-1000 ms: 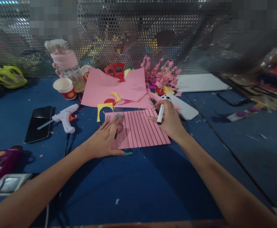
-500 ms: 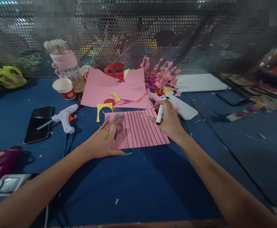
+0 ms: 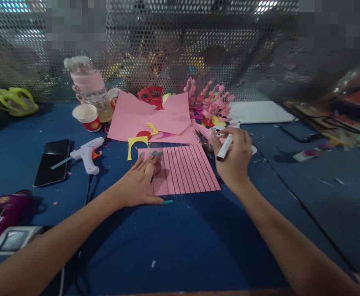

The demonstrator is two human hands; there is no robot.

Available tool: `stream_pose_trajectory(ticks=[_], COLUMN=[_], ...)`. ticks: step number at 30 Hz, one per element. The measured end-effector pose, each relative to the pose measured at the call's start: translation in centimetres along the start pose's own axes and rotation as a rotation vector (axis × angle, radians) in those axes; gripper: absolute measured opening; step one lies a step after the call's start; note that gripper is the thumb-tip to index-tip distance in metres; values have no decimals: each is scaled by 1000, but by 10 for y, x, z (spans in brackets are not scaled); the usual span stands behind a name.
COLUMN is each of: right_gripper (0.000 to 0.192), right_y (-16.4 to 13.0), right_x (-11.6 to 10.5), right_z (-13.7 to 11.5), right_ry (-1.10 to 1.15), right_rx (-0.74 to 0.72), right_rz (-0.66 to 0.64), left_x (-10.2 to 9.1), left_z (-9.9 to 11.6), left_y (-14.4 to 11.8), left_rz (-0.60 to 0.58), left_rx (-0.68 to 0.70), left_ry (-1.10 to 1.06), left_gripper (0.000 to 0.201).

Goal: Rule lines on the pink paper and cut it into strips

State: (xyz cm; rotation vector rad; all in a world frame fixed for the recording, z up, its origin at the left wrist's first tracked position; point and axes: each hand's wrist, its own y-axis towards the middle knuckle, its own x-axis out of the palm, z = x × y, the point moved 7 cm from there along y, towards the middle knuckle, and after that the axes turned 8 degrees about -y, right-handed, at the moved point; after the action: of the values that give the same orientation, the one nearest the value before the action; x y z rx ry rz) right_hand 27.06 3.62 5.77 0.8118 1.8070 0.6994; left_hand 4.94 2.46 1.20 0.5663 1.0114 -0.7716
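A pink paper sheet [image 3: 192, 172] ruled with several dark parallel lines lies flat on the blue table. Over its left part rests a clear ruler [image 3: 164, 183], hard to make out against the pink. My left hand [image 3: 139, 181] presses down on the ruler, fingers stretched out and thumb reaching past the sheet's near edge. A white marker with a black end [image 3: 225, 147] is gripped in my right hand [image 3: 237, 158], which is raised just right of the sheet. Scissors [image 3: 205, 142], partly hidden, lie between that hand and the pink paper.
Beyond the sheet are larger pink paper [image 3: 149, 115], a yellow cutout [image 3: 133, 144] and pink curled-paper pieces [image 3: 213, 100]. At left lie a glue gun [image 3: 89, 154] with its cord, a phone [image 3: 53, 162], a paper cup [image 3: 87, 117] and a bottle [image 3: 89, 84]. Perforated metal [image 3: 167, 49] stands behind.
My right hand has moved right with the marker, away from the lined sheet, uncovering its right edge and more of the scissors. My left hand stays on the ruler.
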Motion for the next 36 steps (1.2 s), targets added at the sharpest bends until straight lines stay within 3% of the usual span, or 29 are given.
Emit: stream_pose_trajectory(ticks=[4,9,13,22,28,36], right_gripper=[31,30,35,28,32,36], right_y=[-5,-21,-25,-29,-27,-26], right_x=[-7,35,59,97,100,101], right_z=[-13,-35,-41,-62,-67,-71], right_ry=[217,728,824,853,819,814], right_rx=[110,455,635,645,510,467], right_rz=[32,-383,-444,-595,-582,-617], left_x=[2,4,5,3,5,7], left_z=[-2,-4,-5,-1,-2,-4], left_y=[-1,-2,-1,0,-1,-1], left_rz=[30,45,42,49,47,39], left_rx=[3,9,-1,18,20,20], left_ry=[-17,-9,4,10,33,43], left_gripper=[79,85,88,82,83,78])
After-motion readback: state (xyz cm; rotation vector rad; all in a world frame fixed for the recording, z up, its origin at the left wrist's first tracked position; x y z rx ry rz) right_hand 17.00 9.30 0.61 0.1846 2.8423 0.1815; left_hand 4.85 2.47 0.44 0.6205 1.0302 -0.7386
